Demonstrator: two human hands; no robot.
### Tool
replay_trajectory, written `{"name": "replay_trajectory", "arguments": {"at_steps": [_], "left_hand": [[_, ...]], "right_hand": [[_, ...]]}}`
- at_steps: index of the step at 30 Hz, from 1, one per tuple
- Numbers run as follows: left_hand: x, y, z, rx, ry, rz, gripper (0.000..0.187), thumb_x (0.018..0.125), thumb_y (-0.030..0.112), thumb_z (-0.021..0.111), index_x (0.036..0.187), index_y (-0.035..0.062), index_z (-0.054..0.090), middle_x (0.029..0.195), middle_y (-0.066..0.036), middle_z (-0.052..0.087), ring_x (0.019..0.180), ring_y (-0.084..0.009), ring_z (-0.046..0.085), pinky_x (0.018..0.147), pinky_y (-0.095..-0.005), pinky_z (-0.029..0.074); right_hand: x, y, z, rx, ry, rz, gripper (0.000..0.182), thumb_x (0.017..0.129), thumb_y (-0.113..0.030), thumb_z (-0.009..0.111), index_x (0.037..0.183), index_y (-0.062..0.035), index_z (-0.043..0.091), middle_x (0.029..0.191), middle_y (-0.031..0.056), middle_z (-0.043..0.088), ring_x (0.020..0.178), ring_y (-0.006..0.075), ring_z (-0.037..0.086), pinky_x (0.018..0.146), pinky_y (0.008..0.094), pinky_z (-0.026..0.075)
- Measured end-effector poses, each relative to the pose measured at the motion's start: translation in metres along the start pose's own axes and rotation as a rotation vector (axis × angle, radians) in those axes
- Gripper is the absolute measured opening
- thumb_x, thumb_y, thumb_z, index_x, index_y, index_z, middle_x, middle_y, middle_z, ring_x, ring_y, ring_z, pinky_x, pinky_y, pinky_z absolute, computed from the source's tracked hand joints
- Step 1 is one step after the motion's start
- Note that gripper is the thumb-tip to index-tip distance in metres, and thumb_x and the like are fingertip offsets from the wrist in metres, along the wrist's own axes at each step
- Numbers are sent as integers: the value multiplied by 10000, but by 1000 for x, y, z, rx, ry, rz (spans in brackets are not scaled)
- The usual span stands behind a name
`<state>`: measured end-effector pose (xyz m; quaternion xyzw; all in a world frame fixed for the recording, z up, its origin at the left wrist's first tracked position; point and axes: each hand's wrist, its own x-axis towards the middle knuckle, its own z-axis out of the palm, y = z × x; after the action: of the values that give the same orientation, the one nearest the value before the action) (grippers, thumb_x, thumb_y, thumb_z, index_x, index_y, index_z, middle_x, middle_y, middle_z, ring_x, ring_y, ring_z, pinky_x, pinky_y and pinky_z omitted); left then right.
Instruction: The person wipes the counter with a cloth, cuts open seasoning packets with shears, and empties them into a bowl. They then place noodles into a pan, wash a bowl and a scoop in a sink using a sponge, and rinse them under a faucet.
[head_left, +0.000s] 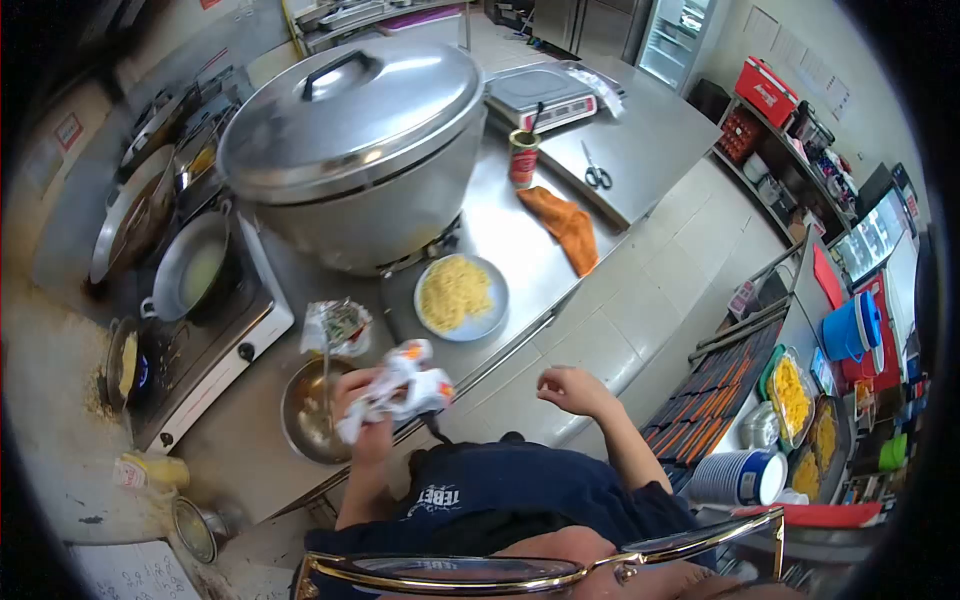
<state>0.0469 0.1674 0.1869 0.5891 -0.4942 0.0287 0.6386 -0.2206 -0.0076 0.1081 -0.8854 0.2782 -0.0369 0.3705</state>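
Gripping a crumpled white wrapper (395, 388) with orange print, the left hand (352, 395) is closed around it above the counter edge, just over a metal bowl (308, 412). Fingers mostly hidden behind the wrapper; what the wrapper held is not readable. A utensil handle stands up out of the bowl, its lower end hard to make out. The right hand (572, 388) hangs free over the tiled floor, fingers curled loosely together, holding nothing, well apart from the left.

Beside the bowl: an opened packet (338, 325), contents unclear. Further along, a plate of yellow noodles (458, 295) sits near the counter edge, just in front of a large lidded pot (355, 150). An orange cloth (565, 225) drapes close to the same edge. A pan (192, 268) sits on the stove at the person's left.

The fisheye rim darkens the corners; glasses frame and dark shirt cut off the bottom. Open aisle of floor runs between counter and the rack at right.
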Motion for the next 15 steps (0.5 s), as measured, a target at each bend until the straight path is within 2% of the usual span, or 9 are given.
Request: {"name": "replay_trajectory", "arguments": {"at_steps": [1, 2, 3, 5, 6, 8, 10, 13, 15], "left_hand": [[5, 3, 32, -160, -123, -68, 128, 748, 104, 636, 835, 23, 590, 948, -140, 593, 867, -242, 580, 767, -339, 459], [16, 13, 60, -141, -278, 44, 144, 742, 100, 642, 837, 9, 583, 958, -151, 594, 864, -254, 591, 777, -344, 468], [18, 9, 89, -285, -342, 64, 185, 715, 80, 671, 856, -3, 585, 964, -157, 595, 870, -267, 599, 795, -352, 474], [32, 19, 146, -416, -462, 149, 237, 683, 42, 696, 891, -9, 596, 978, -157, 592, 896, -269, 595, 818, -355, 469], [35, 21, 171, -405, -456, 141, 237, 683, 42, 696, 891, -9, 596, 978, -157, 592, 896, -269, 595, 818, -355, 469], [43, 17, 218, -441, -583, 130, 281, 663, 12, 707, 924, -12, 604, 988, -156, 586, 907, -269, 593, 833, -350, 465], [53, 17, 266, -490, -619, 130, 279, 665, 5, 701, 927, -13, 606, 993, -155, 583, 911, -267, 592, 832, -345, 464], [72, 8, 348, -522, -630, 206, 280, 662, 1, 700, 924, -15, 605, 997, -149, 576, 912, -262, 591, 818, -330, 464], [88, -2, 402, -564, -565, 122, 280, 657, 1, 701, 919, -13, 604, 998, -145, 576, 904, -254, 590, 799, -316, 463]], "right_hand": [[-12, 20, -17, 28, 7, 130, 188, 799, -230, 610, 856, -51, 610, 770, 98, 606, 695, 242, 589, 628, 343, 468], [-22, 38, -33, 52, 11, 261, 166, 802, -194, 605, 860, -38, 608, 752, 96, 610, 682, 218, 585, 625, 324, 466], [-28, 56, -43, 48, 11, 263, 166, 802, -194, 605, 860, -38, 608, 752, 96, 610, 682, 218, 585, 625, 324, 466], [-31, 98, -59, 246, 52, 329, 164, 800, -177, 603, 885, -37, 615, 748, 90, 621, 684, 182, 589, 618, 310, 464], [-25, 115, -66, 280, 10, 362, 187, 802, -220, 604, 890, -56, 621, 771, 88, 632, 719, 199, 599, 662, 325, 473], [-8, 160, -65, 357, 7, 283, 186, 803, -212, 606, 894, -49, 617, 774, 85, 632, 725, 192, 598, 667, 325, 473], [-1, 196, -82, 411, 25, 179, 179, 809, -183, 605, 912, -37, 608, 776, 81, 630, 735, 175, 592, 678, 323, 473], [5, 254, -128, 344, -24, 213, 174, 815, -176, 599, 926, -43, 609, 770, 79, 626, 732, 175, 586, 680, 323, 474], [1, 302, -164, 389, 22, 362, 189, 820, -189, 595, 938, -44, 609, 768, 75, 622, 724, 169, 579, 675, 317, 473]]}}
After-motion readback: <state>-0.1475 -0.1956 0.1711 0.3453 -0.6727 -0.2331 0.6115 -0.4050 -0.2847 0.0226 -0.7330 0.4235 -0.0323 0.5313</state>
